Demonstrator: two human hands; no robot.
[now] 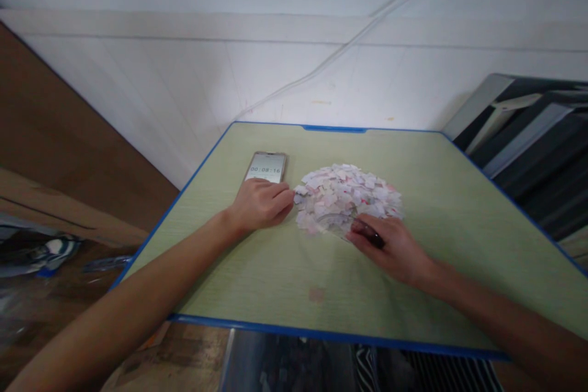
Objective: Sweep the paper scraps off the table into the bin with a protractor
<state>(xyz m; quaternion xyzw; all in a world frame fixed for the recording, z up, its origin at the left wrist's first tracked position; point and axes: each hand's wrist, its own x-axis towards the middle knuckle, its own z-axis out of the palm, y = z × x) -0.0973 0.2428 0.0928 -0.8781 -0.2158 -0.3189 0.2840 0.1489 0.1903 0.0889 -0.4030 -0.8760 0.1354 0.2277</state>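
A round heap of small torn paper scraps [351,187], mostly white with pink bits, lies on the green table top. My right hand [390,245] is closed around the dark handle of a magnifying glass [331,220], whose clear round lens is over the heap's near edge. At the heap's left side rests my left hand [263,203], fingers curled together and their tips by the outermost scraps. Whatever its fingers may hold is hidden. Just behind that hand lies a phone [267,165] showing a running-time display; its lower part is covered by the hand.
The light green table [257,282] has a blue rim and stands against a white wall [184,73]. Dark folded panels [537,141] lean at the right. A brown wooden board [68,116] is at the left, with plastic-wrapped items on the floor. A cable [331,58] runs along the wall.
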